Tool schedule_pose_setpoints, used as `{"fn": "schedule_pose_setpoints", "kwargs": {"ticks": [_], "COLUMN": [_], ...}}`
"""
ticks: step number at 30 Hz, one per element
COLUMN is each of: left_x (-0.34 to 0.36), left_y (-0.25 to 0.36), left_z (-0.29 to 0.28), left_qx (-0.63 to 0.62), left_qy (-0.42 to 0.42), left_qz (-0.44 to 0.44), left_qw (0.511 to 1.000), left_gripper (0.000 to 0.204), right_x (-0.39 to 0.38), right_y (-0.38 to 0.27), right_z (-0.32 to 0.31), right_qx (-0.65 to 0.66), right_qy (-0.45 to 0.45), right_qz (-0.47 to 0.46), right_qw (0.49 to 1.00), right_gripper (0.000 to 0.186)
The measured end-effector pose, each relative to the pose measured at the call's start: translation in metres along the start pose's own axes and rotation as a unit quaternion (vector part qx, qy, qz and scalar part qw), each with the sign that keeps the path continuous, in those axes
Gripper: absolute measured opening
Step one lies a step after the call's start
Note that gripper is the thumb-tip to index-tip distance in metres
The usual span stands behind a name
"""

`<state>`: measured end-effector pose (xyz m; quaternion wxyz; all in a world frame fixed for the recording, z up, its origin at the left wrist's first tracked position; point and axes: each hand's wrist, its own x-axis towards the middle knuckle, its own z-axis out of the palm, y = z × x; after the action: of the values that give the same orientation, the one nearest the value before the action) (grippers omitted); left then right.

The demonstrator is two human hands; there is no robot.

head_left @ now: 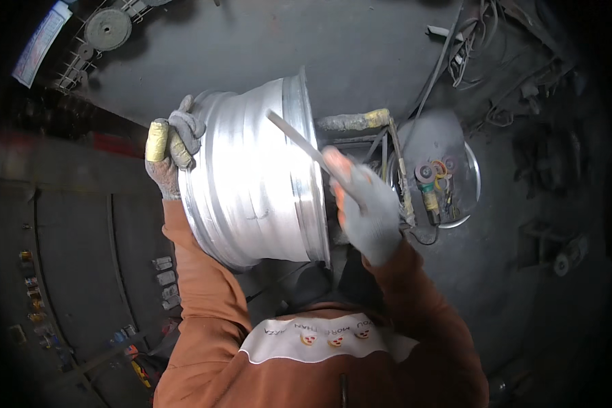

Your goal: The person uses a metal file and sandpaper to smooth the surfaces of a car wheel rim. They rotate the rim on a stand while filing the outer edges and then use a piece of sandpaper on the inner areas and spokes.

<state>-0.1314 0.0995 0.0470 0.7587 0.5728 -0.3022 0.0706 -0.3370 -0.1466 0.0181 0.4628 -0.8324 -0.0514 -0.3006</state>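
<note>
A silvery metal wheel rim [255,156] lies on its side in front of me, its barrel facing up. My left hand [172,149], in a grey glove with yellow tape round a finger, is closed over the rim's left edge. In my right hand [367,211], also gloved and slightly blurred, is a thin flat grey bar [294,138]. The bar slants up and left over the right part of the barrel. Whether its tip touches the metal I cannot tell. A dark crack-like line shows low on the barrel.
Right of the rim stands a metal frame with a yellow-taped bar [370,120]. Beyond it, a round-edged stand [470,160] bears a small grinder [430,197] with a cord and several discs. Cables [466,58] hang at upper right. A rack [109,30] holds wheels at upper left.
</note>
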Motion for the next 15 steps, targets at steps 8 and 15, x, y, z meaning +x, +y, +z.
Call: {"fn": "schedule_pose_setpoints", "kwargs": {"ticks": [8,15], "left_x": [-0.002,0.0], "left_y": [-0.009,0.006], "left_z": [-0.006,-0.009], "left_qx": [-0.024,-0.041], "left_qy": [-0.028,-0.046], "left_qz": [0.036,0.018], "left_qw": [0.999,0.998], "left_gripper": [0.053,0.051], "right_x": [-0.012,-0.003], "right_y": [-0.046,-0.059], "right_z": [-0.071,-0.083], "right_qx": [-0.268,-0.329], "right_qy": [-0.149,-0.234], "right_qz": [-0.007,-0.073], "right_qw": [0.952,0.912], "right_gripper": [0.056,0.062]}}
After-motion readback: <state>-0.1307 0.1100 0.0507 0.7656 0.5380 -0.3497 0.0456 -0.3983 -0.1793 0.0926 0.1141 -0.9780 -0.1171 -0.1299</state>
